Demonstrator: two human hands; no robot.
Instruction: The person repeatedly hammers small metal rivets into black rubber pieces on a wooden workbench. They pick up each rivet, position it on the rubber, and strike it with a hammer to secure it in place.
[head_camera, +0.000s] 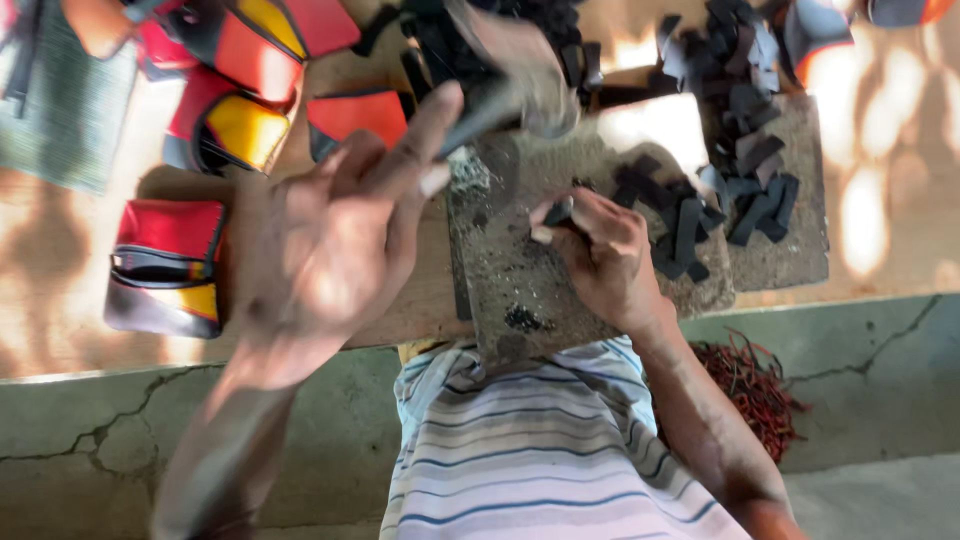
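Both hands work over a grey stone slab (520, 270) that lies on a wooden board (420, 300). On the picture's left a hand (320, 250) is raised and blurred, its fingers curled around the handle of a hammer (520, 75) — the metal head shows smeared above the slab's far edge. By the way the arms run from the striped shirt (540, 460), I take it for the person's left hand, though the view leaves some doubt. Right hand (600, 255) rests on the slab with fingers pinched shut on a small dark strip (558, 212), held down against the stone.

Just beside that hand lies a loose pile of dark strips (690, 225), and more are heaped at the far end of a second slab (790, 240) to the side. A small spot of dark scraps (522, 318) sits near the slab's near edge.

Red, yellow and black pouches (170, 265) lie on the ground by the board — one close by the raised hand, others farther up. A tangle of red cords (750, 385) rests on the cracked concrete (120, 440) below the right forearm.
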